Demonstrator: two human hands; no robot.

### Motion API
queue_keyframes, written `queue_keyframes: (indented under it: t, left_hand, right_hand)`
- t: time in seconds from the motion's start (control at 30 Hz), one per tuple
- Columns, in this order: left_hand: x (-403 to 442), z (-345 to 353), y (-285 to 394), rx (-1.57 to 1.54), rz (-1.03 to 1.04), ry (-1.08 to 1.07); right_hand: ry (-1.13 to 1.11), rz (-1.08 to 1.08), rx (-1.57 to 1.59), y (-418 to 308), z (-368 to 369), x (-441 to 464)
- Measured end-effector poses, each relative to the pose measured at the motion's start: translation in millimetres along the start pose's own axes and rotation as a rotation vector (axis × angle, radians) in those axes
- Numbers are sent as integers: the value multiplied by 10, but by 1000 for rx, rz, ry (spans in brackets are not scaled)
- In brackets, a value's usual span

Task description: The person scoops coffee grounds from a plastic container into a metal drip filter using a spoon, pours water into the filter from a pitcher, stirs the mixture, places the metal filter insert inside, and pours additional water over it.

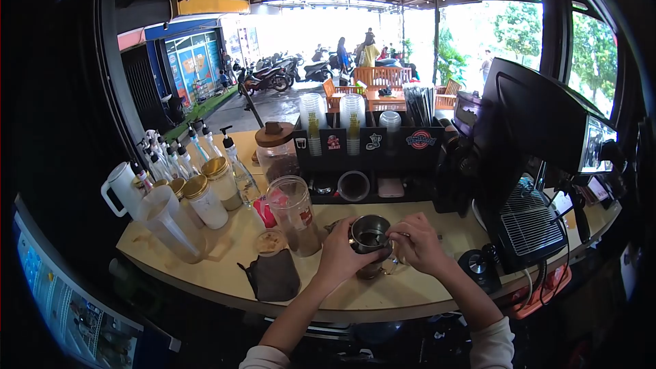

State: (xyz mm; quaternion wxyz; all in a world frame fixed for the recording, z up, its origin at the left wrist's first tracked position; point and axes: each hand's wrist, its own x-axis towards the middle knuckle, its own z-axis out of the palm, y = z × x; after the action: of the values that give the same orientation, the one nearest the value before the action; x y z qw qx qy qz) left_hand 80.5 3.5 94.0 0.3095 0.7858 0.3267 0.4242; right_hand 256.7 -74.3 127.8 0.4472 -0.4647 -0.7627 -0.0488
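On the left side of a metal cup (pixel 371 224), my left hand (pixel 342 249) wraps its fingers round the wall and handle area. The cup is tilted a little, with its dark inside showing. My right hand (pixel 417 240) is pinched at the cup's right rim; what its fingertips hold is too small to make out. Below the cup, partly covered by my left hand, stands a glass vessel (pixel 372 271) with a clear handle. A tall clear container (pixel 294 222) with brown contents is to the left, beside a dark folded cloth (pixel 272 279).
Pump bottles (pixel 239 164), gold-lidded jars (pixel 205 205) and a plastic pitcher (pixel 171 227) stand at the left. Behind is a black rack (pixel 369 145) with stacked cups. An espresso machine (pixel 529 222) occupies the right. The counter's front edge (pixel 383 313) lies beneath my forearms. People are outside.
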Motion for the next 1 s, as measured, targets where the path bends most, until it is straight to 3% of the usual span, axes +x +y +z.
queue_keyframes:
  t: [0.4, 0.47, 0.8, 0.87, 1.0]
  left_hand:
    - [4, -35, 28, -13, 81, 33]
    - [31, -42, 33, -22, 90, 39]
    - [117, -33, -39, -31, 138, 37]
    - [137, -44, -21, -38, 157, 40]
    - [160, -100, 33, -77, 150, 2]
  right_hand:
    - [26, 54, -49, 21, -76, 26]
    - [41, -12, 63, -11, -61, 17]
    - [39, -64, -1, 12, -102, 56]
    - [135, -16, -47, 49, -121, 98]
    - [46, 10, 20, -26, -103, 59]
